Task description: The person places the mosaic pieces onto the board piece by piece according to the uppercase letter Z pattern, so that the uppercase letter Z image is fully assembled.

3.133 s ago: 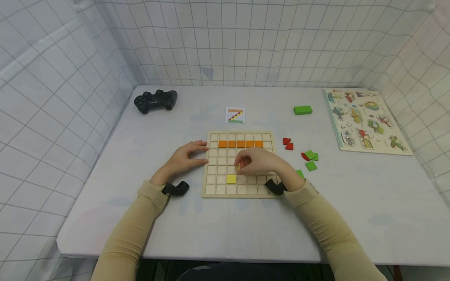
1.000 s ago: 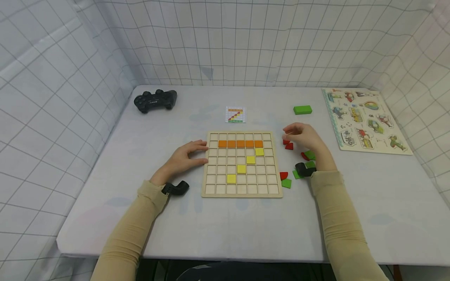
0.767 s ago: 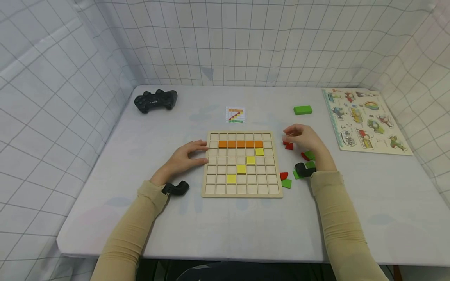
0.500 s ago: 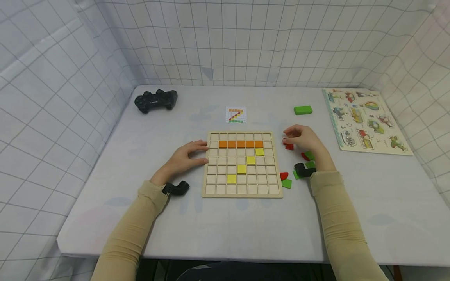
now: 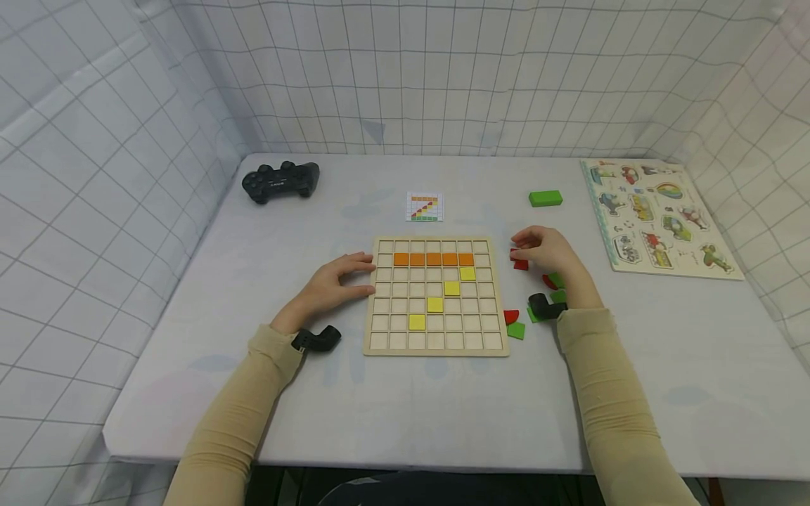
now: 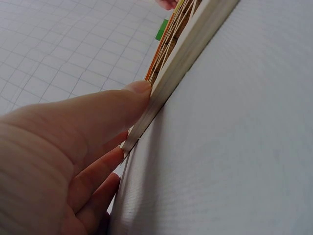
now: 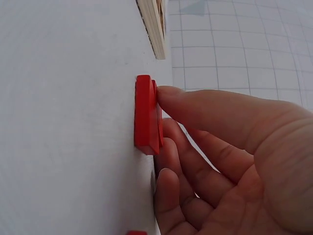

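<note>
In the head view, a wooden grid board [image 5: 390, 342] holds a row of orange square tiles [image 5: 433, 260] and a diagonal of yellow square tiles [image 5: 434, 304]. My left hand [image 5: 329, 287] rests at the board's left edge, thumb and fingertips against it. Right of the board, my right hand [image 5: 545, 251] is over two red tiles. In the right wrist view, the thumb touches the far one, beyond the nearer red tile [image 7: 145, 115]; the fingers bend loosely behind. Another red tile [image 5: 511, 317] and several green tiles [image 5: 516, 330] lie below the right hand, partly hidden by the wrist.
Behind the board lies a small pattern card [image 5: 425, 207]. A green block [image 5: 545, 198] stands at the back right, near a picture puzzle board [image 5: 661, 218]. A black game controller [image 5: 280, 182] lies at the back left.
My right hand has left the board for the red tiles, and three more yellow tiles now show in the diagonal. It has barely shifted in the last second. The left hand stays put.
</note>
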Demonstrator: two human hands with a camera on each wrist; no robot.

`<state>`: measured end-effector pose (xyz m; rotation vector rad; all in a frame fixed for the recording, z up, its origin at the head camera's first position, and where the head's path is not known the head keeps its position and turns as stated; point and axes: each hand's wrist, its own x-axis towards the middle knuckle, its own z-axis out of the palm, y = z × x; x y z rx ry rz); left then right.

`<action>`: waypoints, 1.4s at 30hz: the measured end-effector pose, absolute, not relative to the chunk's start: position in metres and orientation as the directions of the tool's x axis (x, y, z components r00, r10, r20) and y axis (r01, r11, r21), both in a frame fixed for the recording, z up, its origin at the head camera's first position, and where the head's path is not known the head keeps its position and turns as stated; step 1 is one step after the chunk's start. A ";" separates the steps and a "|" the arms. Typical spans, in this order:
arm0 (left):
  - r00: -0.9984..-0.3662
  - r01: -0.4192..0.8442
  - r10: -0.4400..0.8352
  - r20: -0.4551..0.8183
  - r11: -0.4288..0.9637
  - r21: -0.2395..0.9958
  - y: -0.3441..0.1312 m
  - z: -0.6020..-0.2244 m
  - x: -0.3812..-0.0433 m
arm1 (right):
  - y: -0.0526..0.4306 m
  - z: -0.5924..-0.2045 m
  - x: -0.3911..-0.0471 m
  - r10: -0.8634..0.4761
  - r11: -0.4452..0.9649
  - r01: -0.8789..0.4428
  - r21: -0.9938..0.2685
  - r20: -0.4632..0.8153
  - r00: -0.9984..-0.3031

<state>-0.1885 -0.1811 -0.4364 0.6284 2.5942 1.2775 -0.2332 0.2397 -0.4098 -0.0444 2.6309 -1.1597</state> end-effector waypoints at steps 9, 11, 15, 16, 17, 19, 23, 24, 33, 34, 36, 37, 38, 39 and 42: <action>-0.895 0.278 0.445 0.015 0.533 0.799 -0.181 -0.437 -0.188 | 0.242 -0.412 -0.235 -0.141 0.677 0.078 -0.731 -0.233 -0.962; -0.896 0.276 0.443 0.014 0.532 0.800 -0.181 -0.437 -0.188 | 0.243 -0.413 -0.236 -0.142 0.676 0.084 -0.732 -0.240 -0.960; -0.896 0.274 0.443 0.014 0.529 0.803 -0.181 -0.437 -0.188 | 0.244 -0.413 -0.236 -0.149 0.673 0.082 -0.735 -0.244 -0.958; -0.896 0.276 0.443 0.015 0.530 0.802 -0.181 -0.437 -0.188 | 0.244 -0.413 -0.236 -0.151 0.673 0.079 -0.735 -0.242 -0.959; -0.896 0.278 0.445 0.016 0.531 0.801 -0.181 -0.437 -0.188 | 0.244 -0.413 -0.236 -0.153 0.673 0.077 -0.736 -0.240 -0.959; -0.895 0.281 0.446 0.017 0.532 0.799 -0.182 -0.436 -0.188 | 0.243 -0.413 -0.236 -0.155 0.671 0.073 -0.737 -0.236 -0.959; -0.895 0.279 0.446 0.015 0.533 0.799 -0.181 -0.436 -0.188 | 0.243 -0.411 -0.235 -0.155 0.668 0.072 -0.741 -0.232 -0.960; -0.895 0.277 0.445 0.014 0.533 0.800 -0.181 -0.435 -0.188 | 0.242 -0.411 -0.235 -0.154 0.667 0.073 -0.742 -0.233 -0.960; -0.895 0.281 0.447 0.017 0.532 0.798 -0.181 -0.434 -0.188 | 0.242 -0.411 -0.235 -0.148 0.679 0.084 -0.729 -0.247 -0.958; -0.895 0.281 0.446 0.017 0.532 0.799 -0.181 -0.434 -0.188 | 0.242 -0.411 -0.234 -0.148 0.682 0.082 -0.727 -0.246 -0.958; -0.895 0.280 0.446 0.018 0.529 0.801 -0.180 -0.434 -0.187 | 0.242 -0.411 -0.234 -0.145 0.687 0.079 -0.722 -0.242 -0.959; -0.895 0.279 0.445 0.016 0.531 0.800 -0.180 -0.434 -0.187 | 0.242 -0.412 -0.234 -0.140 0.690 0.080 -0.719 -0.241 -0.960; -0.895 0.280 0.446 0.018 0.529 0.801 -0.180 -0.434 -0.187 | 0.241 -0.412 -0.234 -0.134 0.691 0.082 -0.718 -0.240 -0.962; -0.895 0.282 0.446 0.020 0.530 0.800 -0.181 -0.435 -0.187 | 0.241 -0.411 -0.234 -0.127 0.691 0.088 -0.717 -0.240 -0.962; -0.895 0.288 0.445 0.028 0.531 0.797 -0.181 -0.436 -0.188 | 0.239 -0.410 -0.233 -0.118 0.683 0.098 -0.723 -0.242 -0.963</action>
